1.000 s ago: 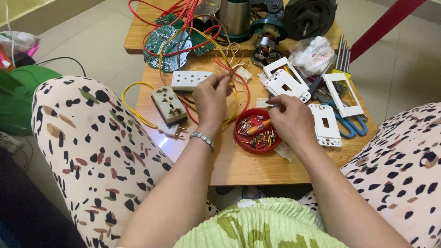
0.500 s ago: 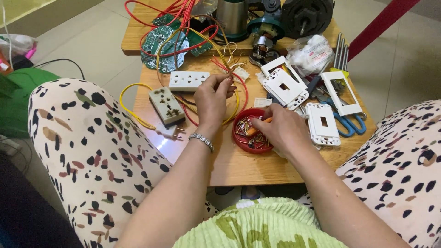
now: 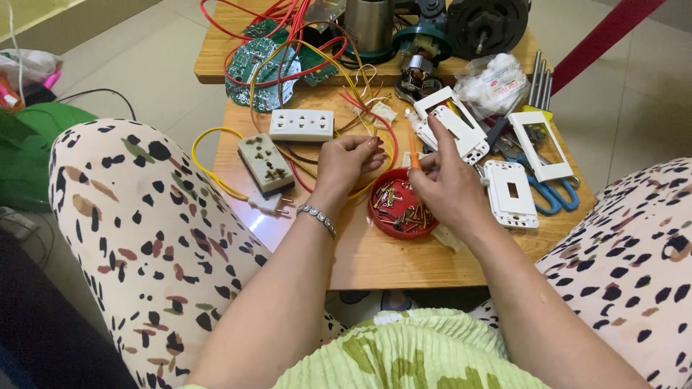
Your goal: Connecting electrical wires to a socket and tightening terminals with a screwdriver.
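While the left hand (image 3: 347, 163) pinches wires (image 3: 360, 108), the right hand (image 3: 445, 189) grips a screwdriver (image 3: 414, 150).

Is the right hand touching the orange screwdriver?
Touching. The head view shows the right hand gripping the orange screwdriver between its fingers, above the red dish.

Left hand (image 3: 344, 163) and right hand (image 3: 445, 186) raised close together, fingers curled.

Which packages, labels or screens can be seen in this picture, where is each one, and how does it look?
Clear plastic bag: far right of the wooden table, beyond the right hand; crumpled, white contents, small red label.
Pink and white packet: on the floor at far left; crumpled.
No screens in view.
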